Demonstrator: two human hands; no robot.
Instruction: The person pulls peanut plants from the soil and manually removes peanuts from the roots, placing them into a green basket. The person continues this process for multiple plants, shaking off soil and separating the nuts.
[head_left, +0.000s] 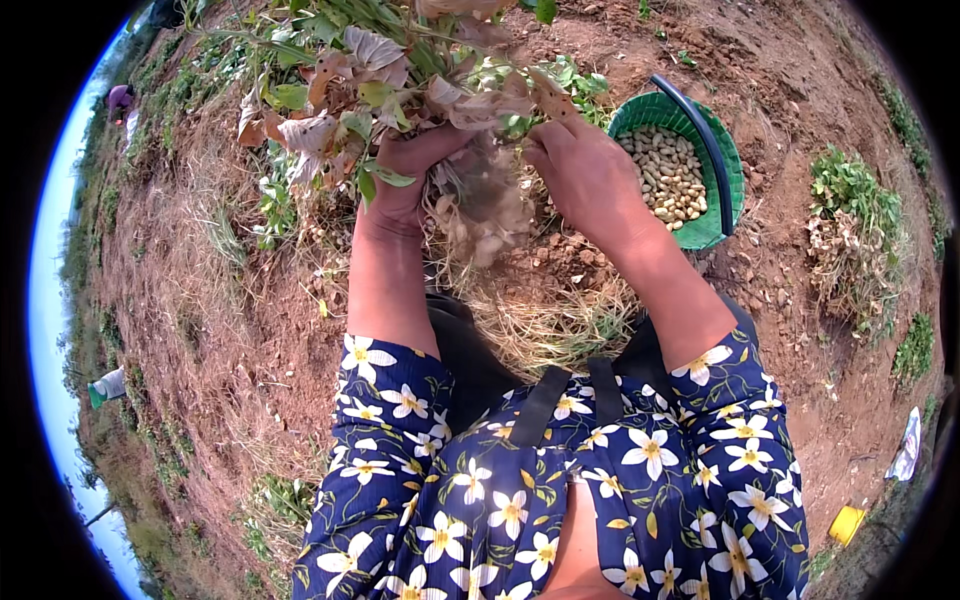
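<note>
My left hand (405, 176) is wrapped around the stems of an uprooted bunch of peanut plants (360, 75), with green and dry brown leaves above the fist. Below that fist hang the roots and peanut pods (480, 217), blurred and dusty. My right hand (585, 176) is on the other side of the bunch, its fingers curled beside a dry leaf; whether they pinch anything is hidden. Just right of this hand stands a green woven basket (724, 157) with a dark handle, partly filled with picked peanuts (667, 172).
Dry grass (555, 322) lies on the reddish soil between my knees. A heap of peanut plants (855, 225) rests at the right. Farther off are a yellow container (847, 525), a pale bag (906, 446), a white-and-green container (107, 386) and a person (118, 99).
</note>
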